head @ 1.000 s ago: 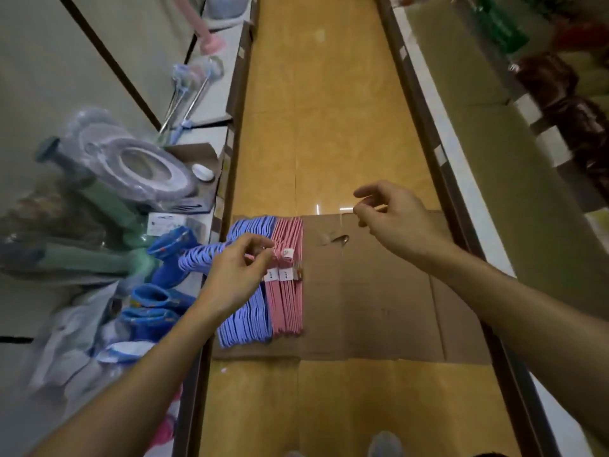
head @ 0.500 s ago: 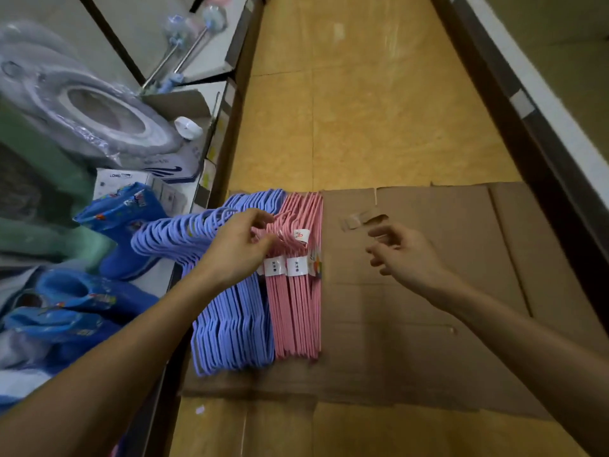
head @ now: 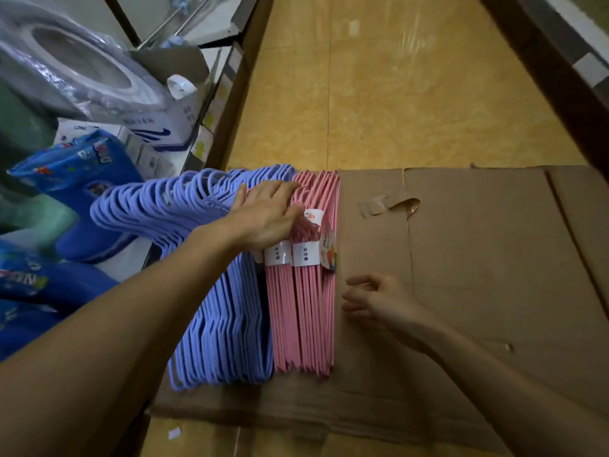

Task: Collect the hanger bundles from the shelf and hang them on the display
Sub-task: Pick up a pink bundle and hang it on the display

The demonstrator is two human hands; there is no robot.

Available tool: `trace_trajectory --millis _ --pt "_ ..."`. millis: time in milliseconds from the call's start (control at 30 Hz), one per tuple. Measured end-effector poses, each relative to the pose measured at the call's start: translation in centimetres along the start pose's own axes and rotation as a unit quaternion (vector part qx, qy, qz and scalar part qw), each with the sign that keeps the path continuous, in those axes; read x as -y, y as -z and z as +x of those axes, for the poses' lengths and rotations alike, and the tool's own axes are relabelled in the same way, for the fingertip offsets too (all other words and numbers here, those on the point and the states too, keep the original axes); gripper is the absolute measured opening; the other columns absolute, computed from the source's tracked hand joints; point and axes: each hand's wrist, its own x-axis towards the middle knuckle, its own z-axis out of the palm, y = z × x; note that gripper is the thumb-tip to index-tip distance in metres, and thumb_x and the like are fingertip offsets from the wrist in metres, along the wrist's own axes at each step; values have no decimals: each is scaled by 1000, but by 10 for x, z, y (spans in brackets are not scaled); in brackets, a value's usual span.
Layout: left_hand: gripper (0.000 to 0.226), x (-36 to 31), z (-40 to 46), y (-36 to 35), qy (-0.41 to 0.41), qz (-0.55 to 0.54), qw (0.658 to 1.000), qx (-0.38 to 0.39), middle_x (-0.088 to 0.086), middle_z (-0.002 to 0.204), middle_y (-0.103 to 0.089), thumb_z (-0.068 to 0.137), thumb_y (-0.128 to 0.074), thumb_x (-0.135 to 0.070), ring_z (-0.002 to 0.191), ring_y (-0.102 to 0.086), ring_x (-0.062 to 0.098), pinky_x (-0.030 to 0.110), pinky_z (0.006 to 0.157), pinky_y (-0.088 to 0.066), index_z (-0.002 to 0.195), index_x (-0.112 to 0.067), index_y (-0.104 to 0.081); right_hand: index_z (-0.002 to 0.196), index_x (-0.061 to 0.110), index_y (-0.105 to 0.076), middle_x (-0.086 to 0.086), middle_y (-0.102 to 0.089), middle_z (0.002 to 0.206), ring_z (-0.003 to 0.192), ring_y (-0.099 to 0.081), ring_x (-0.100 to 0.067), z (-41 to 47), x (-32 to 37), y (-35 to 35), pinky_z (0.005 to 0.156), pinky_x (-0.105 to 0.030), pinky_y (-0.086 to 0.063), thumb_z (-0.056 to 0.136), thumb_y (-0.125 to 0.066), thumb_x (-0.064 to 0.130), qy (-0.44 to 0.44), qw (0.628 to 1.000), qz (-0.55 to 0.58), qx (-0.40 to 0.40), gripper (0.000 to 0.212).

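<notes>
Flattened cardboard sheet point(head: 478, 291) lies on the yellow tiled floor point(head: 379, 94); the hanger bundles lie on its left part.

Right hand point(head: 379, 303) hovers low over the cardboard just beside the right edge of the pink hanger bundles point(head: 304, 311), fingers loosely spread and slightly curled toward them, holding nothing. Contact with the hangers: cannot tell.

Pink bundles lie side by side, long arms running toward the camera, banded with white paper labels point(head: 305, 253). Directly left, touching them, lies the purple hanger stack point(head: 227, 324); its hooks fan out leftward over the shelf edge.

Left hand point(head: 268, 214) rests at the hook end where purple meets pink, fingertips curled down onto the pink hooks. Whether it truly grips them is not clear.

Further left, on the low shelf point(head: 211, 140): blue printed packages point(head: 79, 179), a white box point(head: 155, 127), and a plastic-wrapped ring-shaped item point(head: 72, 70).
</notes>
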Motion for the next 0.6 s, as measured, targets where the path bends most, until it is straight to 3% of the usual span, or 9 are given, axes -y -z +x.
trace_trajectory --millis 133,233,500,600 --pt "53 1 1 2 -1 -8 1000 6 2 164 -18 105 -27 -45 152 -7 21 51 122 7 156 -29 -20 120 16 -57 -6 -66 112 104 -67 -21 12 -27 -34 95 -39 -55 90 -70 16 -28 996 67 52 33" --pt "53 2 0 1 -11 -16 1000 -1 2 164 -20 105 -27 -44 152 -9 20 52 122 6 155 -27 -21 113 21 -58 -3 -69 110 100 -69 -20 16 -35 -57 91 -39 -56 89 -70 19 -24 990 114 74 26" --pt "55 -1 0 1 -18 -30 999 -16 2 163 -24 104 -29 -45 151 -14 20 53 122 3 155 -26 -23 115 14 -66 -5 -77 100 95 -74 -24 30 -31 -77 92 -46 -56 86 -72 20 -24 980 181 75 30" --pt "56 -4 3 3 -13 -57 998 -23 4 159 -33 103 -34 -48 148 -26 23 56 121 -11 154 -25 -28 112 15 -66 -4 -78 96 92 -75 -22 27 -26 -68 85 -41 -57 86 -73 20 -19 979 186 80 28"
